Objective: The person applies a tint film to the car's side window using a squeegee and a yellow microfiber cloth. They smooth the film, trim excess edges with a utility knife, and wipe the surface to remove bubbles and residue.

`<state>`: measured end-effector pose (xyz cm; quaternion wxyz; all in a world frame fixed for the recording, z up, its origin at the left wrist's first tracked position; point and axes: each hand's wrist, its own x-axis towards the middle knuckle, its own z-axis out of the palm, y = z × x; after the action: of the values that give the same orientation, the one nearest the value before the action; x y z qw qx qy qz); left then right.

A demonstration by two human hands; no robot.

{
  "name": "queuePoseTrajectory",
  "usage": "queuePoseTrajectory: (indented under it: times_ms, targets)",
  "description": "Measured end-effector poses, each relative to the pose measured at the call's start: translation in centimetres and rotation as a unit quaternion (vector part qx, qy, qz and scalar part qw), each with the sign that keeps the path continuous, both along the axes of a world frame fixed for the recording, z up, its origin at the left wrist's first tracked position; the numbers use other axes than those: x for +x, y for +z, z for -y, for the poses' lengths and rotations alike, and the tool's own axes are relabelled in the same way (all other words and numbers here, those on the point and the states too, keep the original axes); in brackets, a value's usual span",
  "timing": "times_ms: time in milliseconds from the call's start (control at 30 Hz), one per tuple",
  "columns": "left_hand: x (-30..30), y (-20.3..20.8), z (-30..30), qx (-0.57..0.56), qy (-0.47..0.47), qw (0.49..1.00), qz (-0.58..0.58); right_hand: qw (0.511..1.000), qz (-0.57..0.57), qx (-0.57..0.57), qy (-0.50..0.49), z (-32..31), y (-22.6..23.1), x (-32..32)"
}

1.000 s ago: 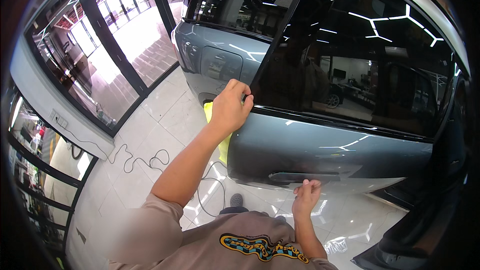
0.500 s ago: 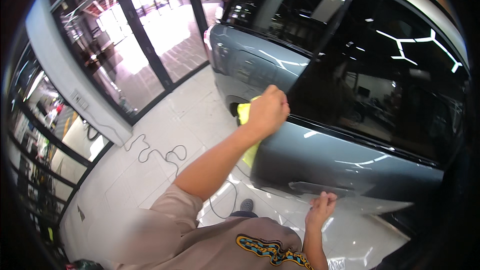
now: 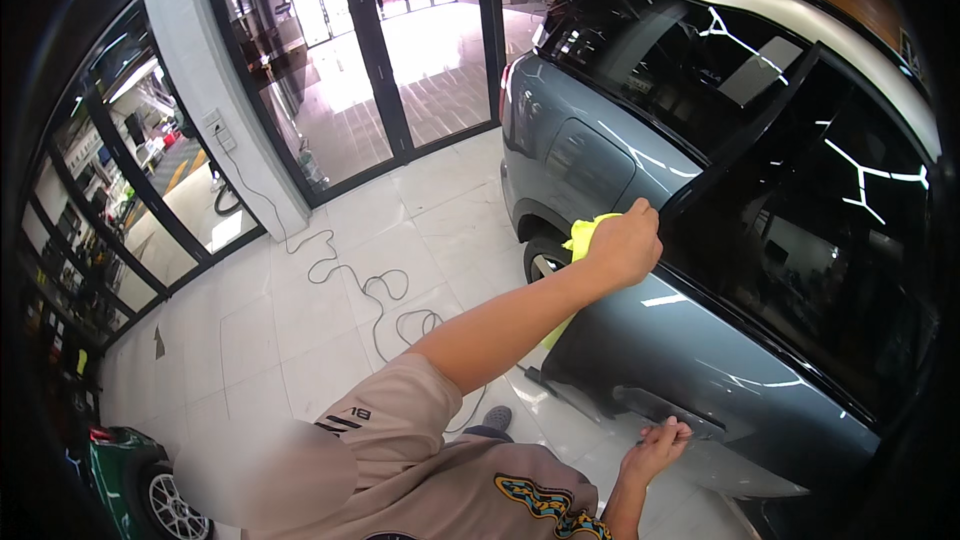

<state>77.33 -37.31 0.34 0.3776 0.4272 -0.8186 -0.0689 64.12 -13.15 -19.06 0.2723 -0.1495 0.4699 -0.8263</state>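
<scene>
The yellow cloth (image 3: 583, 236) sat bunched at the rear corner of the grey car door (image 3: 690, 360), right where the dark side window (image 3: 800, 240) met the painted panel, and the left hand (image 3: 625, 245) was closed over it, fingers curled down onto the window's lower edge so that only a tuft of cloth showed behind the knuckles, with a strip hanging below the forearm. Down low, the right hand (image 3: 655, 448) was wrapped around the door handle (image 3: 668, 410), fingers hooked on it from beneath. From the look of it this was a wipe along the sill of the glass, and to do it well the cloth wanted to lie flat under the palm rather than wadded, with even pressure carried along the black trim in one line; the grip on the handle probably steadied the door against that push. The hanging tail of cloth could drag across the paint, so tucking it in would have been wise. Farther out, the rear wheel (image 3: 545, 258) peeked from its arch below the cloth, a dark cable (image 3: 375, 290) snaked across the white tiled floor (image 3: 300, 340), tall glass doors (image 3: 400, 50) stood behind, and a green car (image 3: 130, 470) filled the lower left.
</scene>
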Motion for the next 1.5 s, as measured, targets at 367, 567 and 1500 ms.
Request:
queuePoseTrajectory:
  times_ms: [367,567,1500]
  targets:
    - [-0.5,-0.7,-0.5,-0.073,0.044,0.993,0.080,1.000,0.004,0.001,0.006,-0.1,-0.3,-0.2]
    - [-0.3,-0.3,-0.1,-0.053,0.044,0.997,0.029,1.000,0.006,-0.003,0.013,0.6,-0.8,-0.1]
    - [0.0,0.8,0.6,0.012,-0.002,1.000,0.014,0.999,0.035,-0.025,0.014,0.6,-0.3,-0.2]
